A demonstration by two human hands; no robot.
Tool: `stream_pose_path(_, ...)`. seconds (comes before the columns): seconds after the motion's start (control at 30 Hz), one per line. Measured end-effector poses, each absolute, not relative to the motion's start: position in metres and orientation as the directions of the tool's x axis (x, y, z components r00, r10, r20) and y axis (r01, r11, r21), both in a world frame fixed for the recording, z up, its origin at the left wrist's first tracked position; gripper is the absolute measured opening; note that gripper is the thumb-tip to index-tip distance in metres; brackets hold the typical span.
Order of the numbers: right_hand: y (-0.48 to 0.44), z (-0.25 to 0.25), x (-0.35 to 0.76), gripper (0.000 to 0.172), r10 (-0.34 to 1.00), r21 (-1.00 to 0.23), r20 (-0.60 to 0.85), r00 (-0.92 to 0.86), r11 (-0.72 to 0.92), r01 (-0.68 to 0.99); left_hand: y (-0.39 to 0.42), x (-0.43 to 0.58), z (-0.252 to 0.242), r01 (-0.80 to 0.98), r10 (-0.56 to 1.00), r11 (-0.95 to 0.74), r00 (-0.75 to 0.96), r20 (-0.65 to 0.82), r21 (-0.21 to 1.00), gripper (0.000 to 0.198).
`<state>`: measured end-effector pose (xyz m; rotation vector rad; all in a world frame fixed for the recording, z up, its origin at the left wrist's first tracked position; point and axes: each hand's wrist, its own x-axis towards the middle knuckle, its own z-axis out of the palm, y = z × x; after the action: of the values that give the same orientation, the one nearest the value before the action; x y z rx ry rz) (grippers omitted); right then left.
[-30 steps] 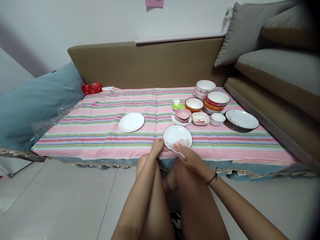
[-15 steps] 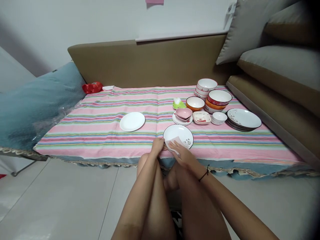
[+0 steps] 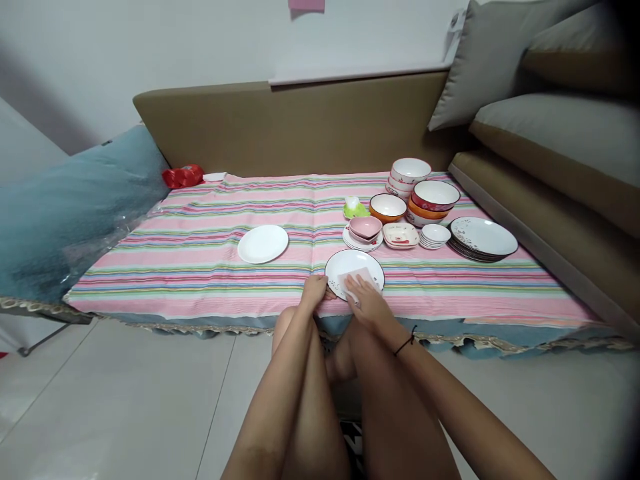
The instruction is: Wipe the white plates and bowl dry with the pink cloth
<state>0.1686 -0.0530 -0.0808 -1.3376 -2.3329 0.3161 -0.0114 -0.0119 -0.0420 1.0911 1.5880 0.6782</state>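
Note:
A white plate [image 3: 345, 261] with a dark rim and a small floral print lies at the front of the striped cloth. My left hand [image 3: 315, 291] grips its left edge, thumb on the rim and fingers partly beneath it. On the plate's face, my right hand [image 3: 371, 303] presses a folded, pale pinkish wiping cloth [image 3: 363, 273] with its fingers. Behind the plate stand pink bowls [image 3: 365, 227] on a few small plates. Left of my hands, a plain white plate [image 3: 263, 244] rests by itself.
Stacked bowls [image 3: 436, 195], square dishes [image 3: 401, 235], small white dishes [image 3: 435, 233] and a pile of floral plates [image 3: 483, 236] stand at the right. A green dish [image 3: 355, 209] sits behind. Cushions [image 3: 555, 127] border the right; a red package [image 3: 183, 177] lies far left.
The plate has turned, its floral print shifting from the right side to the lower left. My right hand and the cloth have moved from the lower-left rim towards the plate's middle and right.

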Motion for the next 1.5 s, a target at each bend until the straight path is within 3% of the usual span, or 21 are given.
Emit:
stream_pose_path(0.17,-0.077,-0.067,0.168,0.049,0.715,-0.464,0.349,-0.606,0.694,0.550,-0.011,-0.014,-0.041,0.340,0.916,0.398,-0.093,-0.391,0.852,0.030)
stream_pose_path(0.43,-0.081,-0.075,0.224,0.049,0.843,-0.332,0.261,-0.470,0.536,0.776,-0.013,-0.010,-0.042,0.282,0.906,0.414,-0.041,-0.420,0.865,0.031)
stream_pose_path(0.57,-0.070,-0.083,0.195,0.051,0.889,-0.339,0.248,-0.384,0.451,0.825,-0.011,-0.010,-0.045,0.294,0.914,0.396,-0.040,-0.403,0.870,0.032)
stream_pose_path(0.77,-0.076,-0.063,0.151,0.051,0.777,-0.499,0.350,-0.523,0.627,0.598,-0.007,-0.016,-0.047,0.363,0.944,0.328,-0.098,-0.315,0.872,0.032)
stream_pose_path(0.9,-0.086,-0.057,0.170,0.048,0.708,-0.522,0.377,-0.596,0.695,0.495,-0.007,-0.016,-0.048,0.364,0.941,0.338,-0.109,-0.320,0.868,0.031)
stream_pose_path(1.07,-0.088,-0.065,0.220,0.048,0.749,-0.462,0.316,-0.582,0.657,0.595,-0.011,-0.011,-0.047,0.293,0.914,0.400,-0.056,-0.402,0.868,0.031)
stream_pose_path(1.3,-0.070,-0.084,0.214,0.050,0.880,-0.328,0.261,-0.397,0.468,0.821,-0.013,-0.008,-0.042,0.257,0.914,0.400,-0.040,-0.404,0.880,0.030)
stream_pose_path(1.5,-0.076,-0.064,0.152,0.052,0.808,-0.424,0.330,-0.488,0.589,0.688,-0.010,-0.013,-0.044,0.346,0.938,0.345,-0.092,-0.334,0.873,0.027)
